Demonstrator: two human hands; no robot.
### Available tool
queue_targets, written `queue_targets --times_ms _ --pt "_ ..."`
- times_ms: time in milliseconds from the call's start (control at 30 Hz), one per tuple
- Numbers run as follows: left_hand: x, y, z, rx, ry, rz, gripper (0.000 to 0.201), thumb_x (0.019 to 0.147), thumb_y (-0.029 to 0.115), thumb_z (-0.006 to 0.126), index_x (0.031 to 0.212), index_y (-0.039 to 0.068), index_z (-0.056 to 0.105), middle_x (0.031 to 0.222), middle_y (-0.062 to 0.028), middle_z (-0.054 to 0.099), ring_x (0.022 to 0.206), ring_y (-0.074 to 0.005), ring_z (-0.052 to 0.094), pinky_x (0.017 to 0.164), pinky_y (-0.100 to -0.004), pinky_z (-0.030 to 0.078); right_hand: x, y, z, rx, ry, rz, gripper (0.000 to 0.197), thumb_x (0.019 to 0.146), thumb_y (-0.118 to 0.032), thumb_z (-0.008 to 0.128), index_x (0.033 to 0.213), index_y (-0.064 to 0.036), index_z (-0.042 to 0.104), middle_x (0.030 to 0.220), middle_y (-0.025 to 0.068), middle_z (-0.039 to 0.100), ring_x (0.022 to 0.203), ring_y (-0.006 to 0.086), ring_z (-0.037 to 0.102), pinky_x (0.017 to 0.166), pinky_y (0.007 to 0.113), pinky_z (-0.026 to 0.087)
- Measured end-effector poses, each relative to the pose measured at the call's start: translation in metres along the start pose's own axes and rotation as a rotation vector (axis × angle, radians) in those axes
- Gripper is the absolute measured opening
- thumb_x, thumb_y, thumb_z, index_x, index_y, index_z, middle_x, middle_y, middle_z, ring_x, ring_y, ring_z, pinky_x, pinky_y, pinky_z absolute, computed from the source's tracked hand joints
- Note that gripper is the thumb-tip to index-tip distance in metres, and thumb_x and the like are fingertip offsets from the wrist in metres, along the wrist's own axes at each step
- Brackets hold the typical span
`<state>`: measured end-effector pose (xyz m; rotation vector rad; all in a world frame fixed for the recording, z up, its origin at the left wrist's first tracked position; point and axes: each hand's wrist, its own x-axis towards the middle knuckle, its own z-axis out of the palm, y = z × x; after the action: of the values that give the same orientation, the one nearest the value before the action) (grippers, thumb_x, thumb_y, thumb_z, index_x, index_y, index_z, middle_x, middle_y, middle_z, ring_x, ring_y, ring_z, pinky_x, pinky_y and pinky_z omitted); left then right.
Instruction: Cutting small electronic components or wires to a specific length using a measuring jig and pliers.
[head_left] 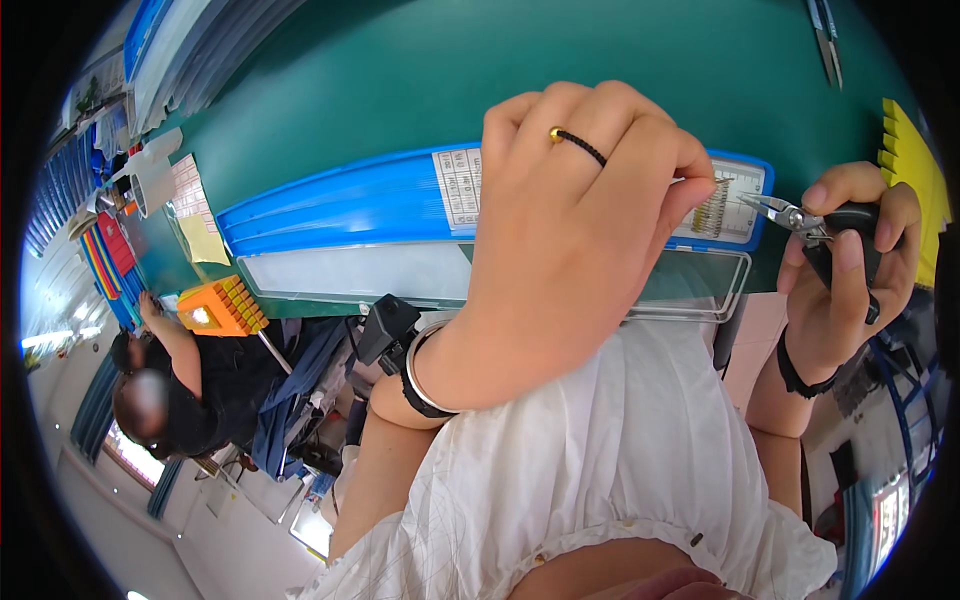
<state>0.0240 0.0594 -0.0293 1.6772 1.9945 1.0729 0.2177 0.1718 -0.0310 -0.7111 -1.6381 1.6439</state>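
Note:
My left hand (pixel 570 210), palm down, reaches over a long blue case (pixel 340 195). Its thumb and forefinger are pinched together at a small row of fine gold-coloured metal, like a coil or a line of thin pins (pixel 710 215). What lies between the fingertips is too small to make out. In my right hand (pixel 855 250) are small pliers (pixel 800 218) with dark handles. Their pointed jaws stand slightly apart, just right of the gold-coloured row. A white printed strip (pixel 740 200) shows under the row at the case's right end.
A clear lid (pixel 690 285) extends along the case's near side. Scissors or tweezers (pixel 826 45) lie at the far right of the green table (pixel 400 70). A yellow toothed piece (pixel 915 190) is beyond my right hand. At left are an orange block (pixel 225 305) and another person (pixel 200 385).

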Motion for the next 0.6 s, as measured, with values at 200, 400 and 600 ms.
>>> queue_targets --times_ms 200,400,600 --pt "-0.001 0.0 0.0 0.023 0.003 0.024 0.012 0.082 0.004 0.074 0.091 0.01 0.068 0.09 -0.0039 0.065 0.084 -0.0241 0.055 0.08 -0.035 0.04 0.002 -0.001 -0.003 0.015 -0.041 -0.016 0.025 0.099 -0.012 0.058 0.102 -0.0084 0.034 0.106 0.0247 0.057 0.066 0.0138 0.062 0.044 0.018 0.05" --pt "0.0 0.0 0.0 0.009 -0.019 0.032 0.013 0.081 0.003 0.074 0.091 0.009 0.069 0.09 -0.0043 0.063 0.084 -0.0246 0.053 0.077 -0.0352 0.041 0.003 -0.003 0.005 -0.033 -0.012 -0.007 0.029 0.1 -0.017 0.061 0.103 -0.0087 0.033 0.107 0.0242 0.058 0.066 0.0133 0.063 0.045 0.018 0.051" --pt "-0.002 -0.003 -0.003 0.023 -0.077 0.017 0.018 0.077 0.011 0.08 0.093 0.011 0.07 0.097 -0.0042 0.064 0.09 -0.0259 0.055 0.081 -0.0359 0.042 0.002 -0.004 0.008 -0.109 0.013 0.035 0.033 0.099 -0.022 0.065 0.101 -0.0099 0.034 0.105 0.0235 0.06 0.064 0.0117 0.059 0.045 0.018 0.049"
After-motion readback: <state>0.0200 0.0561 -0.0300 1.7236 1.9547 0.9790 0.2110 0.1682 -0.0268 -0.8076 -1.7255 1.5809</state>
